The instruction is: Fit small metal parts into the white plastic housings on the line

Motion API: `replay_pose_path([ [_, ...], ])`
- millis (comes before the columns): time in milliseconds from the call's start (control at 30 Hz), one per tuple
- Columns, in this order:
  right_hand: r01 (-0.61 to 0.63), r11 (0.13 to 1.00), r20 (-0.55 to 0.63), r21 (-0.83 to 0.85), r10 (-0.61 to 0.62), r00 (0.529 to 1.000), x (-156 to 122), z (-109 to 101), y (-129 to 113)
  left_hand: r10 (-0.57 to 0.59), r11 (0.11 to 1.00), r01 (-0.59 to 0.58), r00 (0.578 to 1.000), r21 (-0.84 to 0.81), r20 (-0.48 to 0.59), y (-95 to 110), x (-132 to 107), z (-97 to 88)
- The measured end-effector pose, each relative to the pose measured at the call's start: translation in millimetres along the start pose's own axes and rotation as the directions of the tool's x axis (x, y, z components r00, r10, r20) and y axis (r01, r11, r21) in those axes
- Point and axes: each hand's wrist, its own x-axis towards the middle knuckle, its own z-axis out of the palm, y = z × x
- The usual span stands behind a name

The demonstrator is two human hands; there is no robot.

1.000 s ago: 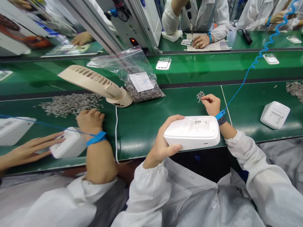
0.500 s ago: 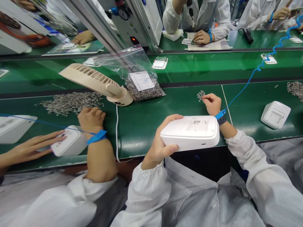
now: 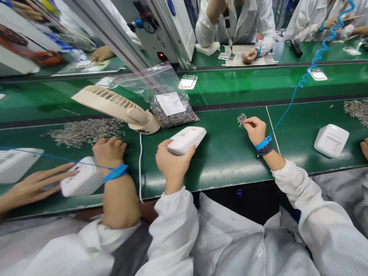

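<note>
Over green tabletop, I see left hand gripping white case by near end, long axis slanting up-right toward right hand. Right hand well apart, fingers pinched shut, touching screw pile just left; screw held or not, cannot tell.

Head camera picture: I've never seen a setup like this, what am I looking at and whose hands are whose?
The camera sits on a worker's head, looking down at a green bench. The two white-sleeved arms at the bottom are that worker's own. The left hand grips a white casing. The right hand pinches its fingers at a small pile of screws; whether one is caught is too small to tell. A blue wrist strap circles that wrist. The bare-armed hands at left are a co-worker's. Also on the bench: a cream fan, a bag of screws, a second casing at right.
</note>
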Motion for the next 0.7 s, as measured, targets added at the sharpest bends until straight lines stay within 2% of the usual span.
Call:
replay_pose_path([
  [167, 0.008, 0.999, 0.025, -0.033, -0.008, 1.0, -0.7, -0.3, 0.3, -0.153, 0.979, 0.165, 0.983, 0.118, -0.102, -28.2, 18.3, -0.6],
  [233, 0.017, 0.998, 0.047, -0.054, -0.014, 0.999, -1.1, -0.6, 0.6, -0.182, 0.974, 0.193, 0.978, 0.119, -0.098, -31.1, 18.9, -3.2],
  [300, 0.03, 0.997, 0.06, -0.069, -0.026, 0.998, -1.3, -0.2, 1.1, -0.155, 0.98, 0.164, 0.985, 0.117, -0.078, -29.3, 15.7, -5.0],
  [400, 0.052, 0.996, 0.046, -0.078, -0.048, 0.998, -0.9, 0.8, 2.4, -0.005, 0.994, 0.011, 0.998, 0.112, -0.058, -18.0, 4.1, -2.5],
  [500, 0.076, 0.992, 0.019, -0.098, -0.075, 0.997, 1.2, -5.7, 5.6, 0.187, 0.977, -0.18, 0.981, 0.117, -0.048, 0.6, -12.7, 8.5],
  [600, 0.12, 0.963, -0.042, -0.241, -0.134, 0.99, 5.6, -32.3, 11.9, 0.392, 0.908, -0.402, 0.915, 0.116, 0.097, 21.6, -27.2, 25.7],
  [700, 0.08, 0.851, -0.195, -0.519, -0.209, 0.958, 10.1, -80.9, 20.7, 0.504, 0.832, -0.545, 0.82, 0.101, 0.274, 40.9, -33.2, 46.3],
])
